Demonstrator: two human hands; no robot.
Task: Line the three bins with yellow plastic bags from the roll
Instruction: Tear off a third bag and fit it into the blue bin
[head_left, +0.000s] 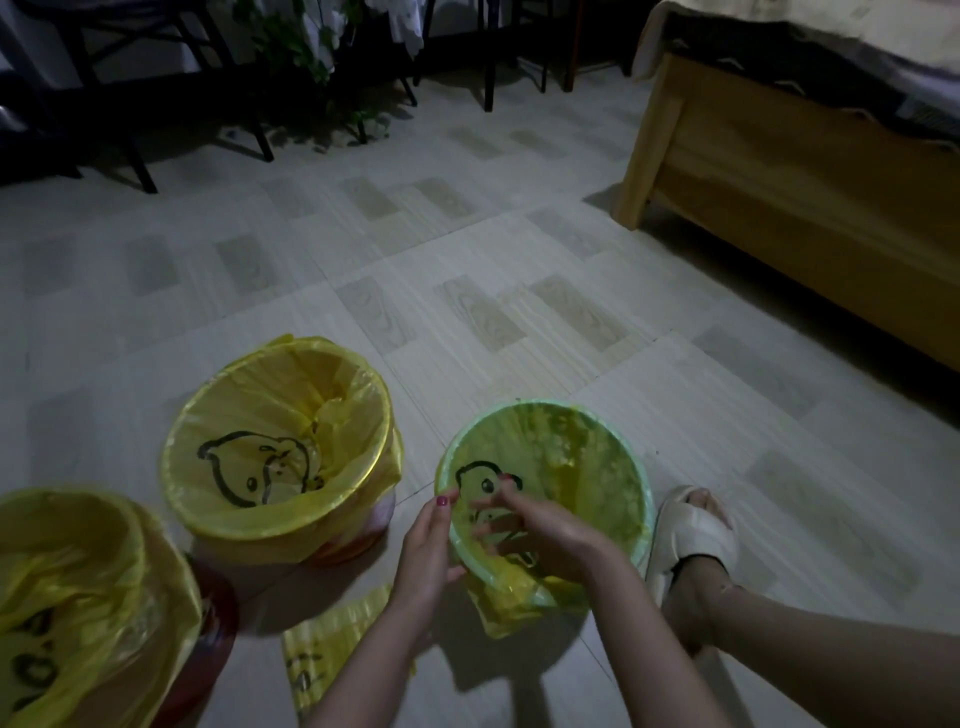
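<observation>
Head view, near to far. Nearest, the leftover strip of yellow bags (337, 649) lies flat on the tiled floor (467, 312) just in front of the person, between the forearms and the bins. Both hands work at the near rim of the green bin (641, 499), the third and rightmost of the row. The left hand (426, 551) grips the outer near-left side of the rim, its fingers curled round bin and film together; the right hand (540, 535) reaches over the near rim into the mouth, fingers bent and pinching the yellow bag (571, 467) that lines the inside. On the near side a flap of that bag hangs outside below the rim, while along the far arc the rim appears less fully covered, so the fold probably has to travel away from the hands, round toward the far edge; either hand is about equally close to it. Left of this, a bin with a duck-printed liner (275, 452) and another lined bin (78, 587) at the frame's edge look finished. A slippered foot (691, 530) rests just beside the green bin. Beyond, a wooden bed frame (779, 176) and dark chair legs (249, 119) stand well apart.
</observation>
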